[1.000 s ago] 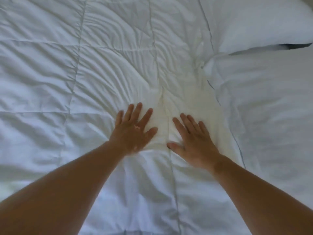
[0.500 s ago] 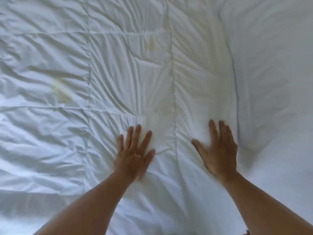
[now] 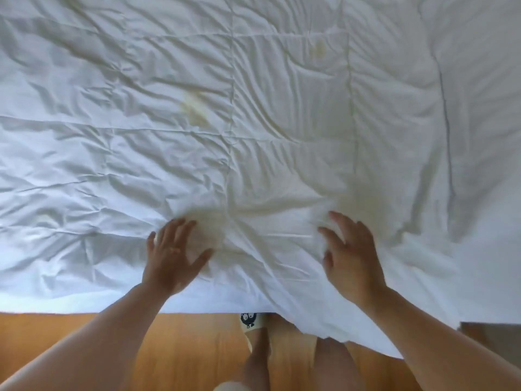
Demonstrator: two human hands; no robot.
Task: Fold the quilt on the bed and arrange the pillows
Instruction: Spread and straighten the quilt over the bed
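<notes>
The quilt (image 3: pixel 253 142) fills 9 through 3 o'clock, its near edge overhanging the floor (image 3: pixel 169 351) at 6, and your left hand (image 3: pixel 172 261) at 7 and right hand (image 3: pixel 352 263) at 5 lie flat on it, fingers spread, gripping nothing.

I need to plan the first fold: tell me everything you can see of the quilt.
The quilt is white, soft, stitched into large squares and heavily wrinkled. It lies spread flat, unfolded, filling most of the view, with yellowish stains in several spots. Its near edge hangs over the bedside above the wooden floor, dipping lower on the right. The left hand and right hand, both spread open, rest on it near that edge; motion blur hides how firmly they press.
</notes>
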